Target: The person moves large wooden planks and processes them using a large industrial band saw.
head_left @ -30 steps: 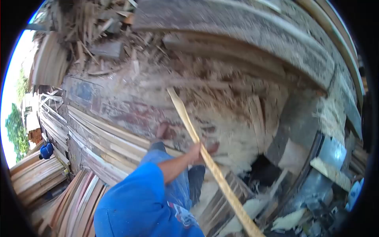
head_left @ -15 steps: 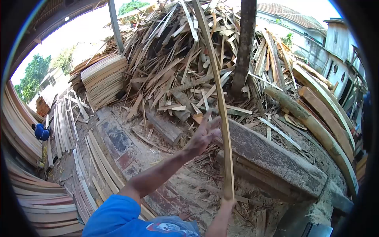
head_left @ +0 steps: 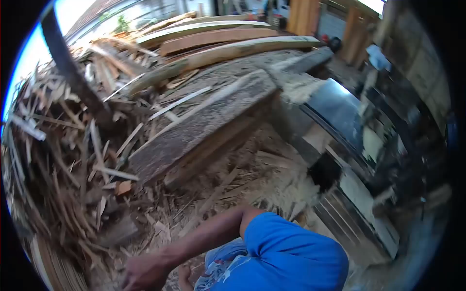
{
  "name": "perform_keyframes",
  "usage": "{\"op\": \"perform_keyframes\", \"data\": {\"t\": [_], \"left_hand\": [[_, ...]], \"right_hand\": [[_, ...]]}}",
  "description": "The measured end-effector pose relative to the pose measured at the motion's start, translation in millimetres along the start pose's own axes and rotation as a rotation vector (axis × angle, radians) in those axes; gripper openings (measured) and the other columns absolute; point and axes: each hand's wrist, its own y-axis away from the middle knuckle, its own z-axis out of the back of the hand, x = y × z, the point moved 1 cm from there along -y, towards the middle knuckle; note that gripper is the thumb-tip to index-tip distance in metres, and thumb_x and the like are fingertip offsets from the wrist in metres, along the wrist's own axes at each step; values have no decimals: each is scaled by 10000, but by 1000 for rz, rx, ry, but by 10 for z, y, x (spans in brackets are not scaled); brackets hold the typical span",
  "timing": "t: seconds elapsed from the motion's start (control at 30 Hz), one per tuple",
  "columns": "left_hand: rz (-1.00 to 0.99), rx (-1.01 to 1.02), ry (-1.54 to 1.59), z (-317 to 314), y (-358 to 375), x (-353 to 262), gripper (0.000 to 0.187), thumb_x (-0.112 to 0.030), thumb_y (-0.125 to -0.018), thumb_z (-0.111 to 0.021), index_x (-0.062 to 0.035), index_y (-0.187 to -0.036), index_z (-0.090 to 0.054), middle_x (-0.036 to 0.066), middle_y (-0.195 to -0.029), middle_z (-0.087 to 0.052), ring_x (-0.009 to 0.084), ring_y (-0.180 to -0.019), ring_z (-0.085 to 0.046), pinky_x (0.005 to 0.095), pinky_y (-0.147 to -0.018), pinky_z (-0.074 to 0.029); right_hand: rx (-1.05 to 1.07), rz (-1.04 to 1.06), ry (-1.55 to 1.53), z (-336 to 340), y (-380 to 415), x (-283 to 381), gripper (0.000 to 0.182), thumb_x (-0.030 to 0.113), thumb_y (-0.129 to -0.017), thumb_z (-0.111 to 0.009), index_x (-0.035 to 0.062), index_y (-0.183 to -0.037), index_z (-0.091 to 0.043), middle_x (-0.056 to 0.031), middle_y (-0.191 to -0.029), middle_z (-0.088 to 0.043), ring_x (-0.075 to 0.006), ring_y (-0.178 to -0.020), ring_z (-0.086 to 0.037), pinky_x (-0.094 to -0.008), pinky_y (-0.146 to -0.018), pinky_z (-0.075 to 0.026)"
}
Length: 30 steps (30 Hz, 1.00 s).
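My right hand is low at the left, near the bottom edge, with the forearm stretched out from a blue sleeve. Its fingers point down and are blurred, so their grip and anything in them cannot be made out. Sawdust and wood scraps lie on the ground beyond it. My left hand is out of view. The long wooden strip does not show.
A thick squared timber lies across the middle. Offcuts are heaped around a dark post at the left. Long logs lie behind. A machine with a metal top stands at the right.
The view has swung to the right, bringing the machine in. My left hand and the long strip have left the view; my right arm now reaches toward the lower left.
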Motion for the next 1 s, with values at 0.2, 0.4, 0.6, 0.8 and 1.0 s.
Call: {"op": "perform_keyframes", "data": {"t": [0.2,0.4,0.6,0.8,1.0], "left_hand": [[-337,677,-476,-716,-391,-599,468,-269,-787,-613,-13,-1168,-525,122,-970,-635,205,-791,-617,347,-643,-485],[-212,558,-498,-935,-2111,-1661,310,-165,-765,-635,6,-1022,-613,126,-812,-660,167,-647,-624,317,-547,-492],[-478,179,305,-2226,-2168,-4130,298,-185,-886,-517,-25,-1135,-484,59,-759,-575,117,-546,-527,240,-442,-413],[-557,730,-227,-4693,-1077,-5347,390,-233,-870,-556,-5,-1180,-496,114,-926,-631,146,-746,-612,252,-613,-482],[-676,1007,-351,-6333,367,-6290,439,-277,-868,-550,24,-1181,-497,166,-985,-629,185,-852,-610,283,-721,-476]], "right_hand": [[-179,-1901,399,505,4068,806,300,252,-767,-523,76,-986,-626,-198,-936,-624,-347,-871,-604,-421,-738,-484],[-1291,-2081,1157,1401,5511,2958,297,265,-796,-542,52,-985,-627,-168,-866,-652,-261,-774,-646,-352,-707,-498],[-1948,-2082,453,2013,6138,3859,264,234,-830,-547,62,-1023,-598,-55,-865,-645,-142,-648,-631,-281,-527,-506],[-1861,-1963,802,3508,6730,4709,248,236,-851,-538,73,-1027,-601,-54,-893,-649,-155,-706,-642,-274,-561,-504],[-1616,-2010,1455,4973,6806,5388,341,295,-820,-548,47,-1052,-572,-140,-1004,-629,-288,-973,-587,-369,-815,-464]]}}
